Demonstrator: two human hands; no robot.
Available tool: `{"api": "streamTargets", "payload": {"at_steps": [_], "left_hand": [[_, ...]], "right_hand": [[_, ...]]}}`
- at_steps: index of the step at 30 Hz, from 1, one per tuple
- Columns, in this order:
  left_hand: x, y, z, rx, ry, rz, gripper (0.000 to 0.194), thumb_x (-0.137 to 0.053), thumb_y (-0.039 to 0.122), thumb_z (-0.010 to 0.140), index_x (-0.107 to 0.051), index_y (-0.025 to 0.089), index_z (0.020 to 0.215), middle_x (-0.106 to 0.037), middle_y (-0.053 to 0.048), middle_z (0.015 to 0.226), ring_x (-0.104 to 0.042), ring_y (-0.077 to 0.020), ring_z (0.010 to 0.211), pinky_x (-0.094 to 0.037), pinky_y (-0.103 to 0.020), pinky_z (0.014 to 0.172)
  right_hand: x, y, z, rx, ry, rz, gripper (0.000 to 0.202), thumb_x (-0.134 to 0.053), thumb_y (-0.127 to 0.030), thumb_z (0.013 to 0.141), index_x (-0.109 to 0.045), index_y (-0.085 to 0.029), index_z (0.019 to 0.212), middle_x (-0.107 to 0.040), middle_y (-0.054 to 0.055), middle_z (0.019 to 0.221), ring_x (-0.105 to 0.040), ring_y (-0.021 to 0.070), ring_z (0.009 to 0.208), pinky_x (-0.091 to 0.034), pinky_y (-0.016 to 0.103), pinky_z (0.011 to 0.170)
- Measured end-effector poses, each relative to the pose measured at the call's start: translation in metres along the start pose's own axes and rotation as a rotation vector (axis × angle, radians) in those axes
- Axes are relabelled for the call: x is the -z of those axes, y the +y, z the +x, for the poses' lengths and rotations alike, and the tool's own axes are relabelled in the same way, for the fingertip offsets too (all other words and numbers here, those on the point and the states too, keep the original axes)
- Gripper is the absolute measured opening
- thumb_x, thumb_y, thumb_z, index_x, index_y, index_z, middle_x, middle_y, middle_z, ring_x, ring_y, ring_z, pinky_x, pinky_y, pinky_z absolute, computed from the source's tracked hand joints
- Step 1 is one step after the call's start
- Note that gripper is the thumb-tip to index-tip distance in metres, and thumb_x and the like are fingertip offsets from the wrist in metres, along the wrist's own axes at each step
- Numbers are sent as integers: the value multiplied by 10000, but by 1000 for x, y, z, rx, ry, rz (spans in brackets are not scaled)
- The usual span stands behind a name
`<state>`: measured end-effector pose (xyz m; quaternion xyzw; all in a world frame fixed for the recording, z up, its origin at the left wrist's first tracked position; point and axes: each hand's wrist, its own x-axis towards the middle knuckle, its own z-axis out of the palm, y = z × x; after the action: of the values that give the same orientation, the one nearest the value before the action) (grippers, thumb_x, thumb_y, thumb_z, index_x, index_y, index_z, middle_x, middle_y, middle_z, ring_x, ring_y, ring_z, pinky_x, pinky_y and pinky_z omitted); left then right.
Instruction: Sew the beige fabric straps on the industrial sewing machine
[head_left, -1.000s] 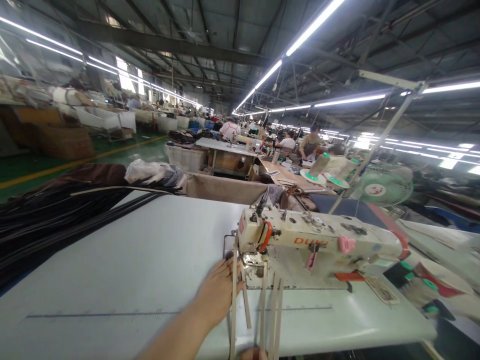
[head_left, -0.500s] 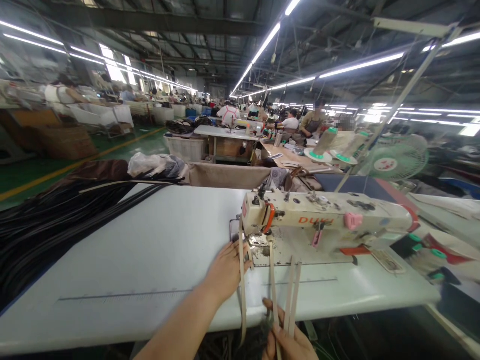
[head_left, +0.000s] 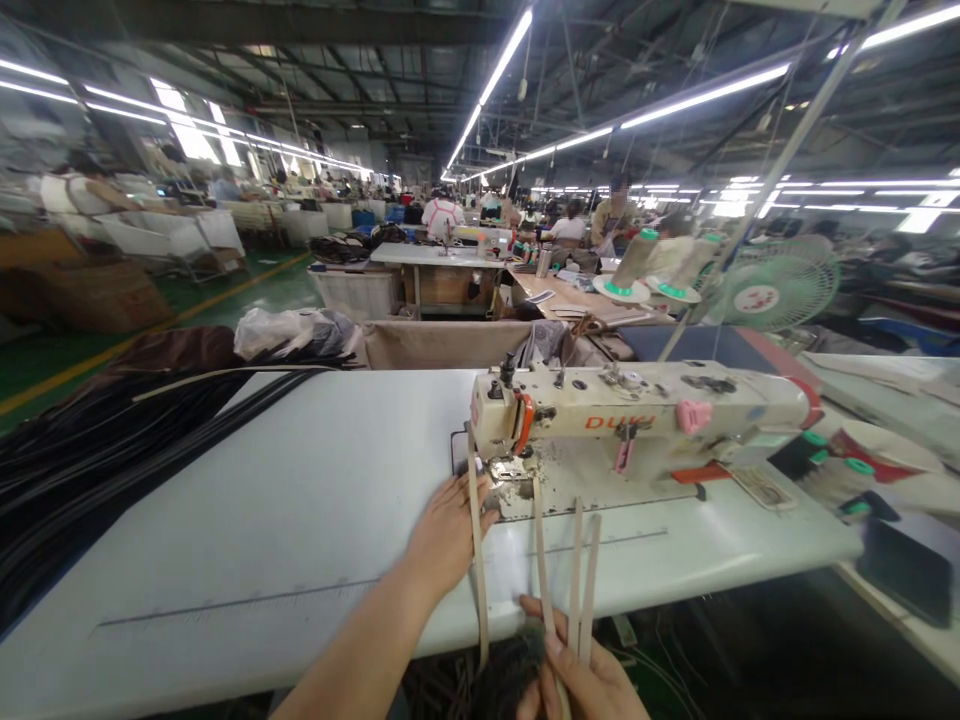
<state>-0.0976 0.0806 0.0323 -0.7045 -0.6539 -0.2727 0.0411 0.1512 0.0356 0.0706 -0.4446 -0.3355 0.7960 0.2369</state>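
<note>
The right hand (head_left: 592, 685) was closed, thumb against fingers, on three narrow, flat, beige strips (head_left: 577, 575) at the near edge of the smooth white worktable (head_left: 315, 490); the bottom of the view cut off its lower part. The left strip of the three ran up to the metal plate of the cream sewing machine (head_left: 652, 405) with orange lettering, while the other two ended just short of that plate. A blurred, dark, fuzzy mass (head_left: 514, 665) covered part of the right hand's fingers, and what it was could not be made out. The left hand (head_left: 439, 535) lay palm down on the worktable, well apart from the right, its fingertips beside the machine's needle area; whether they pinched anything beneath could not be told. A long, flat, beige ribbon-like strip (head_left: 478, 560) crossed over its fingers and hung past the table edge, its lower end near the dark mass. The machine's head hid the needle. At left, a heap of thin black strips (head_left: 90, 490) ran out of view, the single pieces blending together.
</note>
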Motion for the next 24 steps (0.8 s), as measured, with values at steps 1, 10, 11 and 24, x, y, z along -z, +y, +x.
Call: {"api": "streamTargets", "payload": {"at_steps": [1,10,11,24], "left_hand": [[0,0,0,-1,2,2,416,-477,372,1080,-549,199,1450,-639,-109,1467,-571,-278,1395,-459,-514,1187],[0,0,0,-11,6,5,409,-465,384,1087,-573,181,1426,-631,-120,1475,-570,-287,1396,-465,-531,1183],[0,0,-1,-15,10,2,408,-466,381,1087,-570,181,1427,-634,-121,1471,-572,-286,1394,-466,-531,1182],[8,0,0,-25,-5,-39,381,-464,359,1092,-577,188,1413,-671,-120,1419,-590,-289,1373,-472,-537,1175]], "right_hand": [[1,2,0,20,-27,5,877,-799,-592,813,-529,-115,1498,-725,65,553,-700,182,509,-503,217,487],[6,17,14,42,-180,45,841,-824,-570,774,-579,-104,1429,-637,-27,483,-663,177,450,-520,256,494],[6,19,18,36,-193,55,868,-824,-593,755,-578,-99,1426,-617,-37,456,-653,181,422,-493,246,457],[9,31,31,22,-230,83,957,-789,-574,794,-441,-60,1523,-600,-47,424,-637,193,377,-456,231,383]]}}
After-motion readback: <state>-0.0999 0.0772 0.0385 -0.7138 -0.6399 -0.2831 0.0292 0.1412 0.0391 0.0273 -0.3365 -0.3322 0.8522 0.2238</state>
